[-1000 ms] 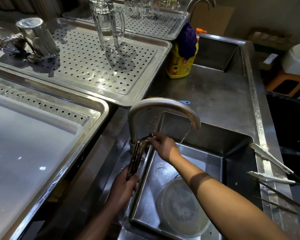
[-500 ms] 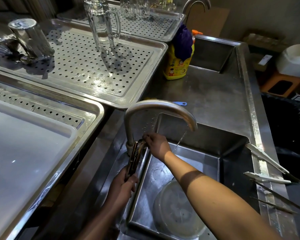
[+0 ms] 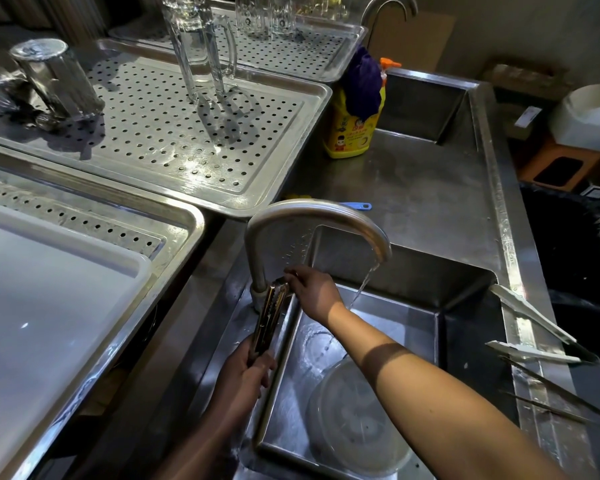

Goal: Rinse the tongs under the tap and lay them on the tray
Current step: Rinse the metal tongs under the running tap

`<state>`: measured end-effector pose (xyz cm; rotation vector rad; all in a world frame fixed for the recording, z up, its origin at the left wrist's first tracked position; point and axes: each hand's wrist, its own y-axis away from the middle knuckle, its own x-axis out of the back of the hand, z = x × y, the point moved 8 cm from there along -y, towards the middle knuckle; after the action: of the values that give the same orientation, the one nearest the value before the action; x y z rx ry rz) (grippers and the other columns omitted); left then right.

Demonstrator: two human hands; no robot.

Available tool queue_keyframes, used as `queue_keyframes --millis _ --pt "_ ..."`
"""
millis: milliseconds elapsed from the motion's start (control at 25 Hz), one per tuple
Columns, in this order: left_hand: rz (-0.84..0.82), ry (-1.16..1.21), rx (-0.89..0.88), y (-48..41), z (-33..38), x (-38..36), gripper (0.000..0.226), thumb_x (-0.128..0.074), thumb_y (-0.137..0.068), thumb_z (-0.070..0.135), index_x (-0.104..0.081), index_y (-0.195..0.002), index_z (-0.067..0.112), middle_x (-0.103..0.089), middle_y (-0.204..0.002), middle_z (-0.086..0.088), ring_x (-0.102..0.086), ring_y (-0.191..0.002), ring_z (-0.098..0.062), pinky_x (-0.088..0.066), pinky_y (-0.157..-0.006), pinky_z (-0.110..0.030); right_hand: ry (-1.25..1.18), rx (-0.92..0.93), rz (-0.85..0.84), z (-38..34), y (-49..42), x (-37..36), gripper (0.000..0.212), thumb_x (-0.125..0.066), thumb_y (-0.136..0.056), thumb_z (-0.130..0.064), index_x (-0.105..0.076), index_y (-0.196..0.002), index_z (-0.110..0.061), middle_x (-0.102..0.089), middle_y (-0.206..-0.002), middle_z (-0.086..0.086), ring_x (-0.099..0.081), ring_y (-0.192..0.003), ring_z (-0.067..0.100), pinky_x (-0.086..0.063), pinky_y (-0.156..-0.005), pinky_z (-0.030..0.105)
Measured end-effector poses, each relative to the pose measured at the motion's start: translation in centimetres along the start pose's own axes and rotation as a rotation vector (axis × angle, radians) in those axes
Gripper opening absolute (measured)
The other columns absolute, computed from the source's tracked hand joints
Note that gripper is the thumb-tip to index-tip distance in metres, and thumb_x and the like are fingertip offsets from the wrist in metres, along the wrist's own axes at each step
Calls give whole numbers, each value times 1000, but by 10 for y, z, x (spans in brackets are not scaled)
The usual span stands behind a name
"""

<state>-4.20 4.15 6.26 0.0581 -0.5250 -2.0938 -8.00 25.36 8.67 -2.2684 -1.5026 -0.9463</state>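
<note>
head view: left hand (image 3: 248, 372) grips the tongs (image 3: 270, 317), right hand (image 3: 314, 294) pinches the tap (image 3: 257, 265) at its base. water (image 3: 362, 289) falls at the tongs' 3 o'clock; the rinse could miss them.

upper centre: a yellow detergent bottle (image 3: 350, 133) with a purple cloth (image 3: 362, 84) draped over it. a glass mug (image 3: 201, 53) stands upper left; a clear bowl (image 3: 357, 414) lies lower centre.

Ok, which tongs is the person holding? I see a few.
Find the big curved tap over the sink. Just beside its upright pipe, the left hand grips closed metal tongs. The other tongs lie loose on the sink's right rim, untouched.
</note>
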Motion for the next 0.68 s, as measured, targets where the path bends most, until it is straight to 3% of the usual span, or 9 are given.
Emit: queue_keyframes --millis 120,200,280,360,440,480,600,680 --pt "-3 24 -6 2 3 0 6 -61 -89 22 -65 -89 25 -62 -60 1 -53 -51 -9 -40 -46 -22 65 16 -14 -8 0 -2 37 -50 -103 -29 -60 -135 -12 -68 -129 13 -62 -120 30 -47 -99 34" --pt "-10 18 -5 3 6 0 5 -61 -88 25 -66 -89 26 -61 -60 1 -53 -52 -9 -40 -48 -25 76 4 -19 -9 6 2 37 -50 -102 -30 -59 -134 -12 -70 -126 15 -64 -116 31 -49 -93 35" --pt "-17 30 -5 5 8 -2 6 -62 -92 23 -67 -94 26 -63 -63 1 -53 -53 -10 -40 -50 -28 -7 -82 93 3 22 16 33 -51 -102 -33 -66 -124 -13 -73 -114 14 -67 -105 31 -49 -82 34" --pt "-24 13 -2 7 8 -6 12 -62 -86 32 -68 -96 33 -67 -67 4 -55 -55 -7 -43 -53 -25 -429 -242 178 20 50 21 32 -52 -102 -32 -71 -106 -7 -75 -93 15 -69 -86 30 -55 -73 38" --pt "-34 -40 -12 10 8 -12 18 -60 -79 36 -67 -95 41 -66 -64 6 -56 -56 -5 -45 -56 -25 -883 -344 98 19 77 7 38 -51 -103 -31 -71 -102 2 -74 -84 17 -71 -73 26 -61 -66 35" --pt "-51 -60 -35 12 9 -17 21 -60 -80 32 -67 -96 43 -64 -62 6 -55 -55 -4 -46 -58 -25 -959 -336 76 15 86 5 39 -51 -103 -31 -71 -102 3 -74 -83 16 -71 -70 24 -61 -63 33" --pt "-67 -156 -216 18 24 -32 40 -62 -88 10 -67 -119 35 -72 -83 12 -63 -79 4 -48 -77 -18 -883 -272 180 6 99 25 33 -57 -101 -27 -73 -87 -2 -71 -69 7 -66 -58 16 -58 -55 28" --pt "-44 -246 -310 22 36 -38 39 -62 -86 15 -67 -117 37 -71 -89 27 -65 -88 4 -44 -81 -9 -824 -254 270 7 103 43 29 -61 -98 -21 -70 -77 -4 -66 -60 4 -63 -55 14 -56 -51 26"
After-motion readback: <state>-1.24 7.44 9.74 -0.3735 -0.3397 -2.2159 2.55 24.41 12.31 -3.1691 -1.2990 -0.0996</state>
